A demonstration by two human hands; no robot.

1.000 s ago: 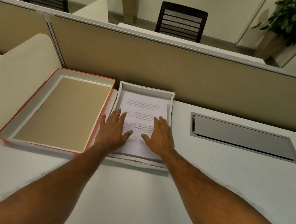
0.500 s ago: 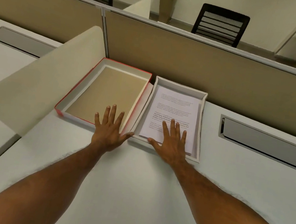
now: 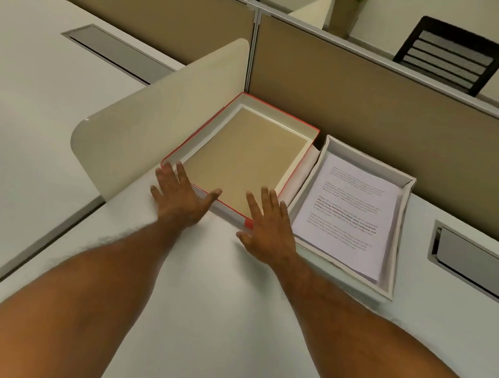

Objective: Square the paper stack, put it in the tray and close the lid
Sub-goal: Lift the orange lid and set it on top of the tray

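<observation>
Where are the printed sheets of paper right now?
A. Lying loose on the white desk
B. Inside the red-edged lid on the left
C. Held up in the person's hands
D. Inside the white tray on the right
D: the stack of printed white paper lies within the walls of the white cardboard tray, while the red-edged lid beside it holds nothing and both hands, left hand and right hand, are spread open at the lid's near edge.
</observation>
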